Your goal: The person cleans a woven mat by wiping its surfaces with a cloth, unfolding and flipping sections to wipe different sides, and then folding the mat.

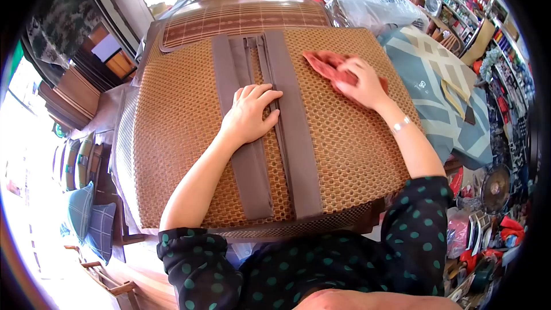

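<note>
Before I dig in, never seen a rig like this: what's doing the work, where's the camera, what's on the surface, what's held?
No machine: one person's two bare hands. The single picture comes from a camera on their head, looking forward and down, so their sleeves show at the bottom. A woven mat with brown bands lies before them; more mats show beyond it. The left hand rests on the bands. The right hand, slightly blurred, holds a red cloth over the mat's right part.
</note>
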Demonstrator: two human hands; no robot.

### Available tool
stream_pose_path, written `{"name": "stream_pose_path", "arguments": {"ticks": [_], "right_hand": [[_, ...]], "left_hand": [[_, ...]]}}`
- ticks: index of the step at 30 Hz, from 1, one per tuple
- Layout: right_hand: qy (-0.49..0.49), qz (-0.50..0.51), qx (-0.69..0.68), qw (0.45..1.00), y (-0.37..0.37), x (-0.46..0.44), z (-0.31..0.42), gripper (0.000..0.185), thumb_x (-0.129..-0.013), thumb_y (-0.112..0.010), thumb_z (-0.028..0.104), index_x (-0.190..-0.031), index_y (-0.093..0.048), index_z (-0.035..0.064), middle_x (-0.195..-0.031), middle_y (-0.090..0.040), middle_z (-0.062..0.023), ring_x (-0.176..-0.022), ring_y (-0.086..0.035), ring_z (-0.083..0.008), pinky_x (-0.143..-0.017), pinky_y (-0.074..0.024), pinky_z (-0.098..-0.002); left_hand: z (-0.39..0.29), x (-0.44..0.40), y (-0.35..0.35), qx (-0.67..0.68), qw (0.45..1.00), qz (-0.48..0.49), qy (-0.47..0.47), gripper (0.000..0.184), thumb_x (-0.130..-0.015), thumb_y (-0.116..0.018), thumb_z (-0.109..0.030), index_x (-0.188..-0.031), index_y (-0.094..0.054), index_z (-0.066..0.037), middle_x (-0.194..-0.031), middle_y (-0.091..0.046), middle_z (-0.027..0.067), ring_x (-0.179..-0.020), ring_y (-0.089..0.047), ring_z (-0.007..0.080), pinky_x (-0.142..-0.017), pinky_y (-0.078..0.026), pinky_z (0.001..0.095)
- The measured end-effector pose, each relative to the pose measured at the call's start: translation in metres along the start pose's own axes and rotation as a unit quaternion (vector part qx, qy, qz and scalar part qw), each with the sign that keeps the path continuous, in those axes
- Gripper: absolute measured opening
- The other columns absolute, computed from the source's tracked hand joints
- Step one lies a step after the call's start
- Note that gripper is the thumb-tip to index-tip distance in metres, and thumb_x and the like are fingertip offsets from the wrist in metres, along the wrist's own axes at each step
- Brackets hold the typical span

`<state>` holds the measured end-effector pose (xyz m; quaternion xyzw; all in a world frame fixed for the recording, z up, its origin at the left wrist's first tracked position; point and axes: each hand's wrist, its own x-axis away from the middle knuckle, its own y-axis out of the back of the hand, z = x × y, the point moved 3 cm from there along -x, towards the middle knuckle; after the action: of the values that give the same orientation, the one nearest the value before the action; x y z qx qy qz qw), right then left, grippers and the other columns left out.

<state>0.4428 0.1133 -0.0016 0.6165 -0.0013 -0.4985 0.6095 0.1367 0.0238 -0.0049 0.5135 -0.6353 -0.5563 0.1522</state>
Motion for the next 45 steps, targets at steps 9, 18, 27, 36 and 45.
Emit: {"name": "stream_pose_path", "arguments": {"ticks": [9, 18, 27, 36, 45], "right_hand": [[0.075, 0.141, -0.104, 0.982, 0.059, 0.099, 0.120, 0.035, -0.065, -0.080, 0.030, -0.094, -0.066, 0.0163, -0.110, -0.057, -0.0089, -0.110, -0.054, -0.0318, -0.102, -0.0393, -0.0475], [0.087, 0.082, -0.106, 0.987, -0.064, -0.074, 0.071, 0.033, -0.077, -0.073, 0.037, -0.097, -0.070, 0.0110, -0.100, -0.066, -0.0113, -0.103, -0.060, -0.0319, -0.095, -0.0454, -0.0445], [-0.064, 0.054, -0.124, 0.989, -0.097, -0.100, 0.062, 0.034, -0.077, -0.074, 0.037, -0.093, -0.070, 0.0075, -0.096, -0.067, -0.0106, -0.096, -0.064, -0.0281, -0.096, -0.0450, -0.0429], [0.323, 0.211, -0.253, 0.887, -0.073, -0.018, 0.267, 0.027, -0.069, -0.079, 0.026, -0.089, -0.066, 0.0160, -0.099, -0.060, -0.0038, -0.105, -0.056, -0.0267, -0.092, -0.0414, -0.0473], [-0.029, 0.055, 0.002, 0.998, -0.225, -0.212, 0.105, 0.046, -0.079, -0.070, 0.050, -0.106, -0.071, 0.0139, -0.111, -0.067, -0.0104, -0.112, -0.058, -0.0330, -0.095, -0.0461, -0.0467]], "left_hand": [[-0.013, -0.004, -0.005, 0.018, 1.000, -0.006, -0.009, 0.043, -0.087, -0.065, -0.024, -0.127, -0.061, -0.012, -0.136, -0.054, 0.0152, -0.129, -0.046, 0.0336, -0.112, -0.033, 0.0470], [0.053, 0.069, 0.052, -0.057, 0.993, 0.004, 0.098, 0.054, -0.094, -0.058, -0.035, -0.143, -0.049, -0.015, -0.150, -0.042, 0.0190, -0.142, -0.034, 0.0354, -0.118, -0.025, 0.0472], [0.120, 0.155, 0.110, -0.209, 0.953, 0.063, 0.212, 0.056, -0.101, -0.045, -0.042, -0.150, -0.040, -0.016, -0.157, -0.034, 0.0156, -0.147, -0.027, 0.0295, -0.122, -0.017, 0.0475], [0.118, 0.159, 0.102, -0.195, 0.964, 0.037, 0.176, 0.056, -0.099, -0.048, -0.035, -0.150, -0.038, -0.012, -0.155, -0.033, 0.0217, -0.146, -0.027, 0.0351, -0.121, -0.017, 0.0506], [0.122, 0.160, 0.101, -0.148, 0.970, 0.004, 0.193, 0.058, -0.099, -0.048, -0.042, -0.148, -0.042, -0.013, -0.154, -0.037, 0.0210, -0.146, -0.029, 0.0330, -0.122, -0.016, 0.0501]]}}
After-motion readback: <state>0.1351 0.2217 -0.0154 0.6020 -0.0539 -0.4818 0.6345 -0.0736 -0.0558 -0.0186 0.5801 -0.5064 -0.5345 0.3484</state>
